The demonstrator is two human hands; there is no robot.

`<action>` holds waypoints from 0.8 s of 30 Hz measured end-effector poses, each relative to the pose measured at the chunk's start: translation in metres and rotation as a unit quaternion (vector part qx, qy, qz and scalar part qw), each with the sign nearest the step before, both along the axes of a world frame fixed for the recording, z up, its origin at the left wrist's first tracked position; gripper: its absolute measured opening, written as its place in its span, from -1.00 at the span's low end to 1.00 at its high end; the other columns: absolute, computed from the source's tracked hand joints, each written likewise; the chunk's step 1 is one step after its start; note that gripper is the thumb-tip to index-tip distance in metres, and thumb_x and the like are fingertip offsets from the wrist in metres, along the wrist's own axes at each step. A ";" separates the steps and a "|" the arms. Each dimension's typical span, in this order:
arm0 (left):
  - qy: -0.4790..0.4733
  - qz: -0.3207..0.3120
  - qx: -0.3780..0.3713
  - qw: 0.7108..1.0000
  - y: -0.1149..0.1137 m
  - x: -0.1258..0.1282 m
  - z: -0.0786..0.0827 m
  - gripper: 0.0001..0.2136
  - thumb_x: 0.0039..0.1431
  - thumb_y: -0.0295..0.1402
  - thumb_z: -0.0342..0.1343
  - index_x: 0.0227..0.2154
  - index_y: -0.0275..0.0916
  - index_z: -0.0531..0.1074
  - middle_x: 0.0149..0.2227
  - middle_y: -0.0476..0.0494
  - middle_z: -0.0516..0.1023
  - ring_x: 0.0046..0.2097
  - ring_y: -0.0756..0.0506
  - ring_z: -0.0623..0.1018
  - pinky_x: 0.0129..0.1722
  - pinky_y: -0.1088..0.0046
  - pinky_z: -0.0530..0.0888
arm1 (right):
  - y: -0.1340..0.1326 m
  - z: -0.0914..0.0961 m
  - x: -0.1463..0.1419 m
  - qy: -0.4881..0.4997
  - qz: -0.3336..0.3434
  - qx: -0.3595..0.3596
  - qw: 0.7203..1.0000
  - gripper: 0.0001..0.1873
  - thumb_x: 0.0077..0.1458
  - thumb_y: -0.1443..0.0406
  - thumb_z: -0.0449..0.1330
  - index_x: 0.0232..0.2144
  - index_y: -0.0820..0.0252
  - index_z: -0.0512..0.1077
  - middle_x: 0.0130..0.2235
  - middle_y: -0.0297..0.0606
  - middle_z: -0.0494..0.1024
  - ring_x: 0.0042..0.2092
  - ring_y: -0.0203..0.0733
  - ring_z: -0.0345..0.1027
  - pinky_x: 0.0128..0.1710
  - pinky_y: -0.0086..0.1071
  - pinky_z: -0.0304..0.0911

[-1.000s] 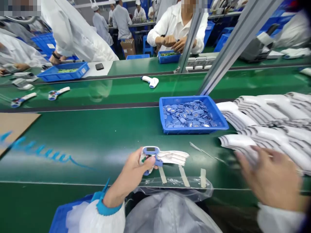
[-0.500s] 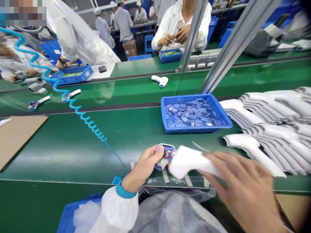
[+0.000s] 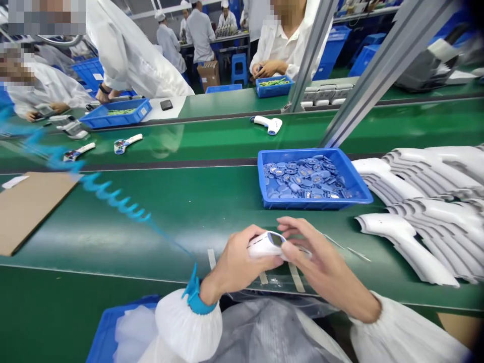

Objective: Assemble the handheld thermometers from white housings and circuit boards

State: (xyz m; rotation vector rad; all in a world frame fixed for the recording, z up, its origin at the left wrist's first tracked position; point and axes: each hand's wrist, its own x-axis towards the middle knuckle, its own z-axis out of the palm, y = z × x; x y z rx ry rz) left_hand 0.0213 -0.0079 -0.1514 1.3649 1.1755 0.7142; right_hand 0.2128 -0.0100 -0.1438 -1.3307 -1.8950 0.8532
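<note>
Both my hands meet over the near edge of the green bench. My left hand (image 3: 238, 262) grips the head of a white thermometer-gun housing (image 3: 266, 244) from the left. My right hand (image 3: 317, 264) closes over the same housing from the right, fingers curled on top. Much of the housing is hidden under my fingers. A blue wrist strap (image 3: 196, 297) sits on my left wrist, with a blue coiled cord (image 3: 109, 199) running off to the left. Just beyond my hands stands a blue tray (image 3: 357, 189) of small blue parts.
Rows of white housing shells (image 3: 412, 201) lie at the right. A cardboard sheet (image 3: 26, 206) lies at the left. Thermometer guns (image 3: 268, 123) ride the belt behind. Slanted metal posts (image 3: 363, 75) rise at the right. Other workers in white sit across.
My right hand picked a white shell from the right-hand pile and carried it left to my left hand. Both hands now press the shell and the blue-fronted piece together.
</note>
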 end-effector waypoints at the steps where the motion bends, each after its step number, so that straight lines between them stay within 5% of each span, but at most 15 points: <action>1: 0.011 0.007 0.014 1.000 0.001 0.002 0.002 -0.66 0.05 -0.21 0.34 -0.17 -0.23 0.45 -0.27 -0.04 0.54 -0.32 -0.02 0.44 -0.39 0.49 0.35 | 0.005 0.004 -0.009 0.025 -0.021 -0.002 0.999 -0.73 0.32 0.07 0.10 -0.14 0.09 0.44 -0.19 -0.29 0.54 -0.20 -0.24 0.44 -0.25 -0.38 0.34; 4: 0.070 -0.036 0.075 0.994 0.001 0.010 0.007 -0.83 0.09 -0.40 0.20 -0.23 -0.26 0.46 -0.31 -0.07 0.56 -0.36 -0.05 0.49 -0.43 0.47 0.34 | 0.016 0.010 -0.042 -0.011 -0.093 0.059 0.994 -0.55 0.31 0.07 0.12 -0.57 0.14 0.24 -0.51 -0.41 0.32 -0.47 -0.34 0.18 -0.42 -0.38 0.13; 7: 0.160 -0.088 0.130 0.975 -0.001 0.019 0.008 -0.83 0.06 -0.52 0.05 -0.31 -0.30 0.51 -0.43 -0.16 0.56 -0.45 -0.10 0.48 -0.46 0.38 0.30 | 0.022 0.010 -0.062 -0.079 -0.122 0.156 0.977 -0.46 0.34 0.15 0.06 -0.66 0.15 0.07 -0.60 -0.43 0.15 -0.53 -0.37 0.02 -0.47 -0.33 -0.07; 11: 0.204 -0.080 0.155 0.963 0.001 0.019 0.011 -0.78 0.06 -0.46 0.09 -0.22 -0.32 0.51 -0.43 -0.24 0.57 -0.46 -0.16 0.50 -0.46 0.34 0.29 | 0.025 0.012 -0.060 -0.050 -0.148 0.210 0.965 -0.43 0.34 0.22 0.05 -0.70 0.15 0.01 -0.64 -0.43 0.09 -0.56 -0.39 -0.04 -0.49 -0.33 -0.09; 16: 0.125 -0.076 0.082 0.986 0.000 0.009 0.011 -0.74 0.18 -0.15 0.19 -0.24 -0.25 0.42 -0.36 -0.14 0.58 -0.42 -0.10 0.51 -0.49 0.43 0.29 | 0.025 0.014 -0.042 -0.017 -0.205 0.161 0.965 -0.47 0.32 0.15 0.07 -0.69 0.14 0.21 -0.63 -0.39 0.27 -0.55 -0.35 0.10 -0.46 -0.36 0.02; 21: 0.218 -0.007 0.152 0.964 -0.014 0.016 -0.003 -0.80 0.24 -0.21 0.09 -0.31 -0.26 0.35 -0.48 -0.14 0.48 -0.50 -0.09 0.42 -0.49 0.38 0.20 | 0.027 0.003 -0.046 -0.017 -0.178 0.135 0.975 -0.44 0.35 0.11 0.01 -0.68 0.14 0.36 -0.61 -0.31 0.44 -0.53 -0.28 0.30 -0.42 -0.34 0.11; 24: 0.182 -0.002 0.104 0.978 -0.016 0.000 0.002 -0.78 0.27 -0.17 0.09 -0.35 -0.21 0.31 -0.51 -0.03 0.44 -0.53 -0.02 0.36 -0.51 0.43 0.18 | 0.041 0.009 -0.044 -0.044 -0.117 0.092 0.988 -0.40 0.35 0.06 0.01 -0.69 0.15 0.38 -0.63 -0.35 0.44 -0.54 -0.28 0.32 -0.43 -0.36 0.11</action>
